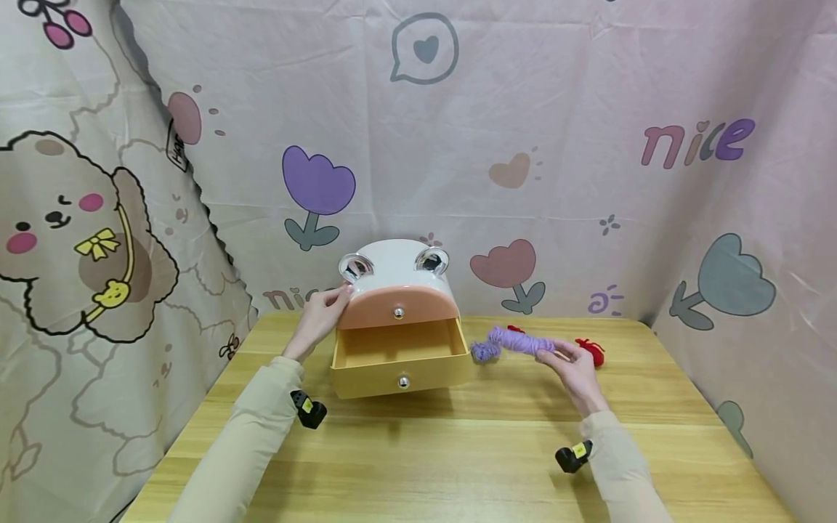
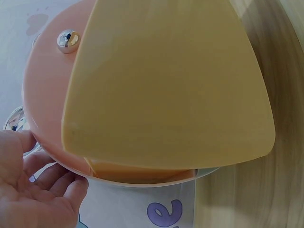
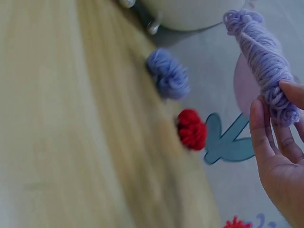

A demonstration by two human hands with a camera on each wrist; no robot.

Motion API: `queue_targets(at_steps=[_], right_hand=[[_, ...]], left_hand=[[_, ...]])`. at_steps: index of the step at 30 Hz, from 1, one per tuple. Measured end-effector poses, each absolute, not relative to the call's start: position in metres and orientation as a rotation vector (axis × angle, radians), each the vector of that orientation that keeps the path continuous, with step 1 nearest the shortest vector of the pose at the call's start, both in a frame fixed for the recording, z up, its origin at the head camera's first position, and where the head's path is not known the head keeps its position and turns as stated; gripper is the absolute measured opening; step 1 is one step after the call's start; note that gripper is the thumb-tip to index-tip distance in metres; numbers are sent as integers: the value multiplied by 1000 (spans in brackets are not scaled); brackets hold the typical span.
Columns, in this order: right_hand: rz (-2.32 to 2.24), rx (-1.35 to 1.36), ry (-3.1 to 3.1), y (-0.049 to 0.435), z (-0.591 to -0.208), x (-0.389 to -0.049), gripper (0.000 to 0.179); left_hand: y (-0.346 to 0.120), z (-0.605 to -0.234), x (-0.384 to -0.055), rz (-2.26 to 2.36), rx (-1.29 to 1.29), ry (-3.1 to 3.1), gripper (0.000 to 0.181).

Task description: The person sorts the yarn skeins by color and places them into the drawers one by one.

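a wound lilac yarn bundle (image 1: 521, 341) tilts slightly, held right of a white-topped cabinet (image 1: 397, 263), yellow lower drawer (image 1: 392, 371) open.

Draped tabletop corner, homelike in look, whether home or filming set impossible to tell, wood-grain table (image 1: 425, 465), pale cloth (image 1: 569, 87) hung behind and along both sides, printed bear (image 1: 72, 240), tulips (image 1: 319, 185), hearts (image 1: 510, 171), household drawers (image 1: 399, 301), yarn (image 1: 523, 340)

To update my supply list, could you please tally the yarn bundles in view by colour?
Purple: 2 (held purple bundle, unheld purple bundle)
Red: 2 (left red bundle, right red bundle)
Total: 4
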State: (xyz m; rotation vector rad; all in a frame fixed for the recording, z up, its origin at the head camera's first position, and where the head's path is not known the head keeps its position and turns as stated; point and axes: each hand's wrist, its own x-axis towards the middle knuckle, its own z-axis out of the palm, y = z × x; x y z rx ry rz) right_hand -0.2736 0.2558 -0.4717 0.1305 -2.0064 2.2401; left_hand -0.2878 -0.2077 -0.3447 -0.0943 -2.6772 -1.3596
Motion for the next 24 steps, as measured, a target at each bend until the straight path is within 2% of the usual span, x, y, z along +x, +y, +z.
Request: queue_targets(at_steps=[9,24], right_hand=[[2344,319,-1913,245,-445,-271,27],[2409,439,-1875,197,-406,-264,32]], left_hand=[[-207,-344,-286,-1376,-102,-2669,58],[-208,-344,-287,-1359,-101,-2684,58]])
